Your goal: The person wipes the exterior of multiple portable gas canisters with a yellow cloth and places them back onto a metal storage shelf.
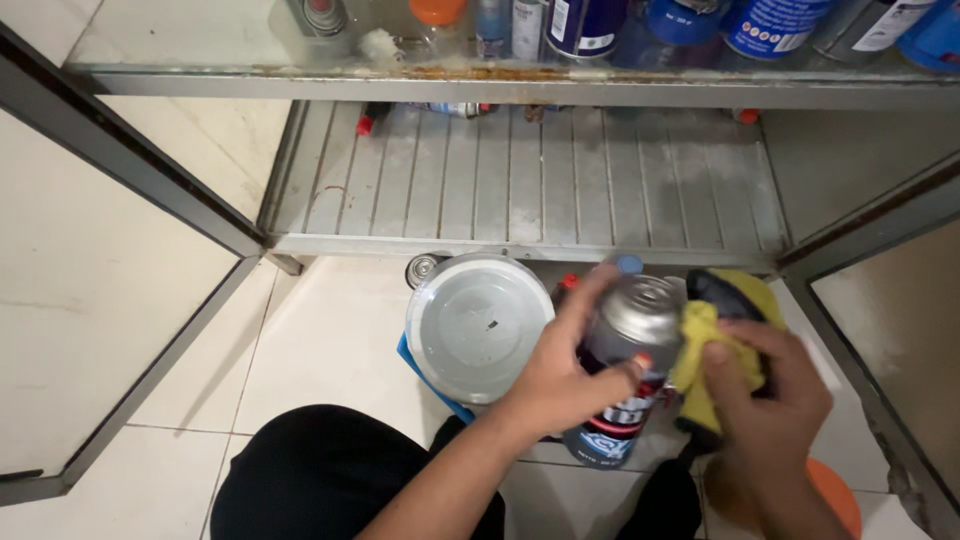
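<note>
My left hand point(565, 375) grips a spray can point(625, 340) with a silver bottom and dark printed body, held tilted with its bottom toward the cabinet. My right hand point(765, 400) presses a yellow cloth point(705, 345) against the can's right side. A round white lid or bucket top point(478, 325) sits just left of the can, on the floor in front of the cabinet.
An open metal cabinet has a bare ribbed lower shelf point(530, 185) and a glass upper shelf point(200, 45) crowded with cans and bottles. Its doors stand open at left point(120, 160) and right point(880, 225). An orange round object point(835, 495) lies at lower right. Small cans stand behind the white lid.
</note>
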